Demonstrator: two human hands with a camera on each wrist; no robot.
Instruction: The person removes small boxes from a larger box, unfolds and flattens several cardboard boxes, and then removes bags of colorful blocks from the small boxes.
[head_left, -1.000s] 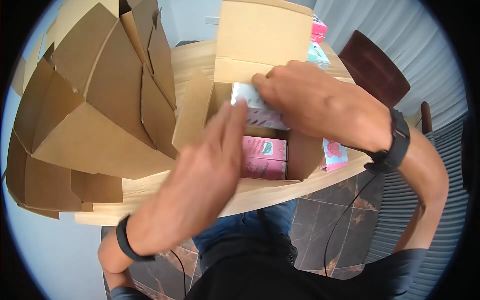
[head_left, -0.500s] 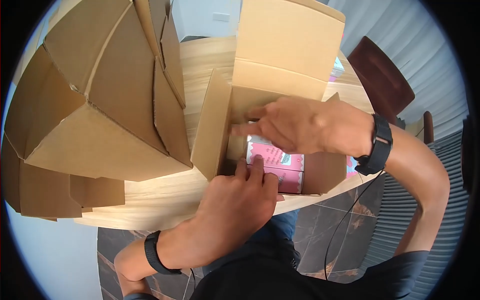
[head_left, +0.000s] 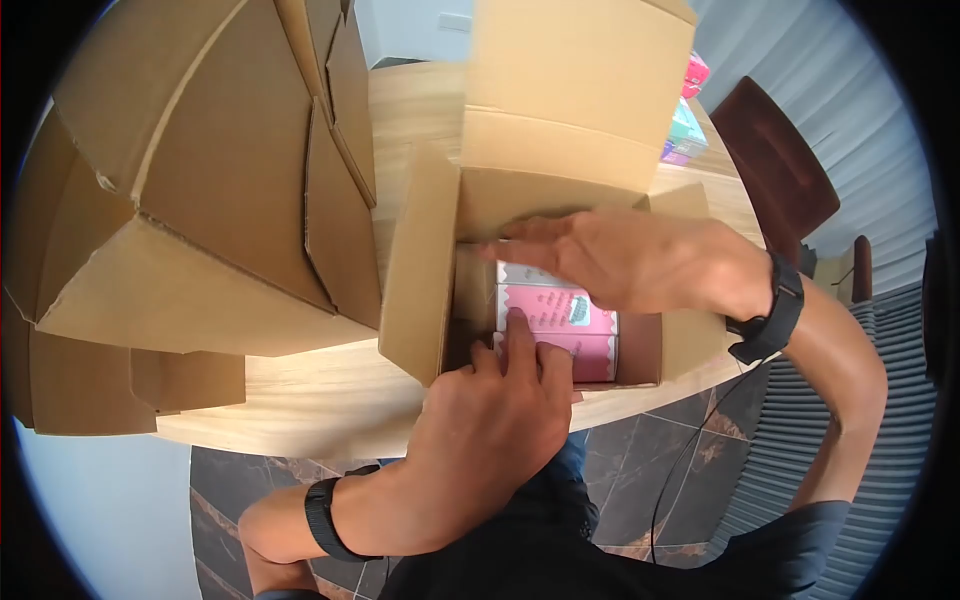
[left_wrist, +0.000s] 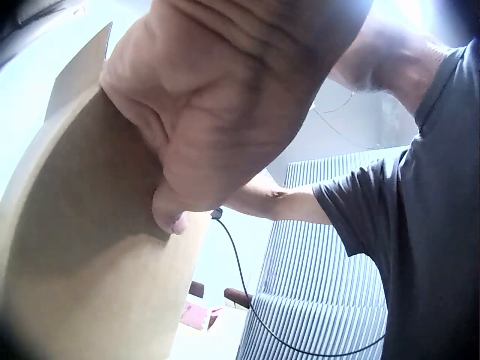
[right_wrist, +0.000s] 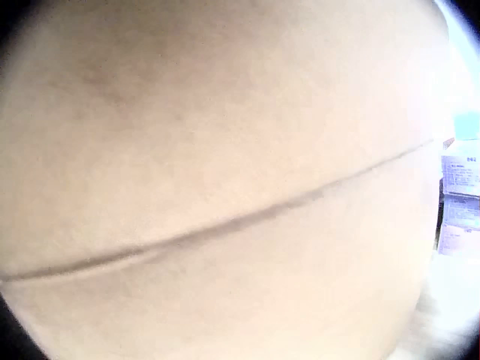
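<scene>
An open cardboard box [head_left: 415, 270] holds pink boxes [head_left: 545, 312] side by side, with a pale box [head_left: 518, 272] behind them, partly under the right hand. My left hand [head_left: 490, 430] reaches over the box's near wall, its fingertips on the pink boxes; in the left wrist view the left hand [left_wrist: 217, 97] has its thumb against the outside of the cardboard wall [left_wrist: 97, 225]. The right hand [head_left: 640, 258] lies over the pale box with fingers extended toward the left side; whether it touches that box cannot be told. The right wrist view shows mostly a creased cardboard surface [right_wrist: 225, 150].
Large folded cardboard boxes [head_left: 220, 180] stand at the left of the wooden table [head_left: 320, 400]. Small colourful boxes [head_left: 685, 130] are stacked behind the open box at the right. A dark red chair [head_left: 775, 160] stands beyond the table's right edge.
The pale box, tilted between both hands a second ago, now lies inside the cardboard box. The left hand has moved down to the near wall, and the right hand has flattened out above the contents.
</scene>
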